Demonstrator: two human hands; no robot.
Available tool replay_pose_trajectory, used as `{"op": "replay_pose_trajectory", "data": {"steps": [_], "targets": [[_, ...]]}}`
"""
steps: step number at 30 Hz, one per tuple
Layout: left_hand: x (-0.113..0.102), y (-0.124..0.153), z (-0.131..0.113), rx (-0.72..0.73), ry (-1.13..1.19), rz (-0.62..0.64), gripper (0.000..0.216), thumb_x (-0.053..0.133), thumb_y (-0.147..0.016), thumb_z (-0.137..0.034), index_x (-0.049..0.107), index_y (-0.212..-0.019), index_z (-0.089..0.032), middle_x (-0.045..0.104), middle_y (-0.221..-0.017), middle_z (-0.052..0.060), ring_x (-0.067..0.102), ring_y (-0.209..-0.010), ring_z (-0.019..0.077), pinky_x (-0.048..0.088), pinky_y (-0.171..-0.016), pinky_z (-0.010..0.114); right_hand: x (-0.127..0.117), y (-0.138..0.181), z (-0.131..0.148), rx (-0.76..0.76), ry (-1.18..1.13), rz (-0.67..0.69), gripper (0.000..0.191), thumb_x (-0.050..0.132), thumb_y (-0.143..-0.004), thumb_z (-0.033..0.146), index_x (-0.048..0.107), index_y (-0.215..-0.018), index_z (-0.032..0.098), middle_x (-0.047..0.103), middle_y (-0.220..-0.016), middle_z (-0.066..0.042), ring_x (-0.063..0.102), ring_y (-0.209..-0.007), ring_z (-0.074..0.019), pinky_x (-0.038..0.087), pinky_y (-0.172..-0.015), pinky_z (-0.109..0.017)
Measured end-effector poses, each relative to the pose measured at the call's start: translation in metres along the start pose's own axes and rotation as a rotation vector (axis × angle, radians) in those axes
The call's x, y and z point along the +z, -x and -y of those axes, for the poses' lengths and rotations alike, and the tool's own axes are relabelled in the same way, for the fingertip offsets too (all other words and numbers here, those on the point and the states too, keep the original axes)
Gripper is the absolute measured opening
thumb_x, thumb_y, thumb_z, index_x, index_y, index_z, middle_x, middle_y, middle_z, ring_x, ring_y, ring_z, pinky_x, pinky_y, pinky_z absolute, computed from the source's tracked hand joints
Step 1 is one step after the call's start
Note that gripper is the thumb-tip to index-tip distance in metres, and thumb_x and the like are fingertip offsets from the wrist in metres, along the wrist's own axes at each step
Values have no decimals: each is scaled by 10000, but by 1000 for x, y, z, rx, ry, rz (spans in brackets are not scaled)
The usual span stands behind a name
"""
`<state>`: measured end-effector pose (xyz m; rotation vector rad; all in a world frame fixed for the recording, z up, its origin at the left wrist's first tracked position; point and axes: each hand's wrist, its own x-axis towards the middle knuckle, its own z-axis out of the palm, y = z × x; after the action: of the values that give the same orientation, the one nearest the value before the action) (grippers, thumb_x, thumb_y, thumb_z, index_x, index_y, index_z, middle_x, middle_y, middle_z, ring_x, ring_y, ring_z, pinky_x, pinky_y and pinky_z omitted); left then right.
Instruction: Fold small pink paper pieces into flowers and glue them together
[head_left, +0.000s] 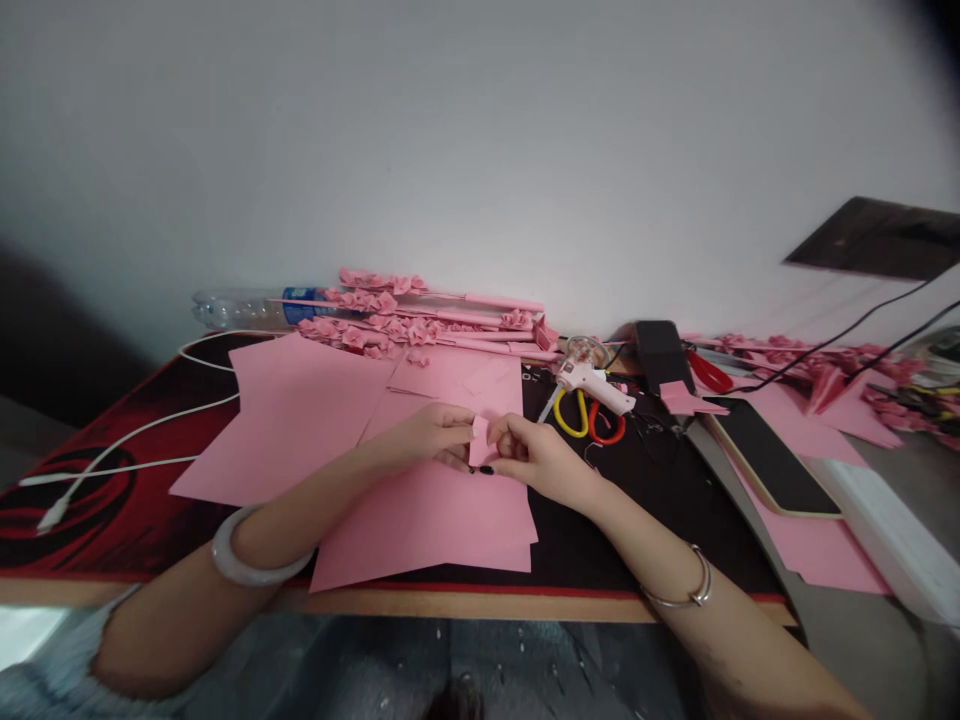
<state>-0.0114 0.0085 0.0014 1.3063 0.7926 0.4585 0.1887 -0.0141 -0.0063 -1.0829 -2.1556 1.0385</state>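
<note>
A small folded piece of pink paper (479,438) is pinched between my left hand (433,436) and my right hand (534,457), just above a stack of pink paper sheets (420,520) on the table. Both hands have their fingers closed on the piece. My left wrist wears a white bangle, my right a thin silver bracelet.
Pink paper flower stems (420,318) and a plastic bottle (247,306) lie along the wall. A white glue gun (592,384), yellow and red scissors (592,420), a dark tablet (772,455) and white cables (127,440) lie around. The table's front edge (465,603) is near me.
</note>
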Motion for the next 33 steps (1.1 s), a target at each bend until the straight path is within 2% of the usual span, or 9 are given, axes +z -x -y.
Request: {"op": "replay_pose_trajectory", "data": {"steps": [5, 16, 19, 22, 26, 30, 33], "targets": [[5, 1, 1, 53, 51, 59, 213, 583, -794, -358, 600, -873, -161, 639, -815, 32, 617, -702, 132, 495, -691, 287, 1, 1, 1, -12, 3, -19, 315, 723, -682, 317, 465, -808, 185, 452, -628, 69, 402, -535, -73, 323, -518, -187], [9, 1, 1, 86, 28, 77, 232, 560, -818, -386, 573, -795, -155, 649, -740, 28, 604, -646, 107, 485, -652, 250, -2, 0, -5, 9, -192, 51, 233, 668, -745, 307, 503, -845, 178, 503, -662, 47, 441, -561, -85, 349, -543, -204], [10, 0, 1, 95, 16, 69, 243, 564, -813, -397, 573, -857, -158, 648, -734, 25, 605, -624, 106, 485, -632, 248, -3, 1, -4, 6, -243, 74, 250, 642, -766, 347, 495, -876, 177, 513, -689, 34, 439, -572, -91, 348, -543, -210], [11, -2, 2, 120, 11, 98, 280, 602, -791, -373, 557, -962, -157, 654, -732, 32, 611, -619, 115, 487, -614, 255, -3, 1, -2, 14, -300, 64, 289, 546, -819, 452, 477, -821, 171, 494, -668, 29, 411, -546, -86, 326, -511, -209], [14, -6, 8, 183, 38, 78, 445, 678, -735, -292, 482, -1106, -147, 638, -683, 15, 602, -605, 127, 481, -587, 265, -1, 1, -1, 35, -376, 46, 369, 402, -885, 501, 464, -746, 165, 434, -597, 43, 394, -501, -77, 316, -488, -207], [17, -5, 13, 232, -6, 16, 547, 707, -705, -246, 433, -1173, -172, 610, -656, -18, 622, -629, 143, 476, -596, 269, 2, 1, -3, 55, -442, 69, 375, 397, -891, 493, 473, -735, 161, 411, -532, 57, 352, -445, -67, 266, -432, -196], [19, -4, 13, 268, -1, 20, 556, 710, -701, -234, 436, -1181, -179, 606, -686, -17, 632, -648, 145, 485, -619, 276, 3, 1, -5, 48, -458, 82, 373, 421, -882, 489, 471, -713, 160, 422, -528, 54, 337, -440, -63, 249, -419, -191]]}}
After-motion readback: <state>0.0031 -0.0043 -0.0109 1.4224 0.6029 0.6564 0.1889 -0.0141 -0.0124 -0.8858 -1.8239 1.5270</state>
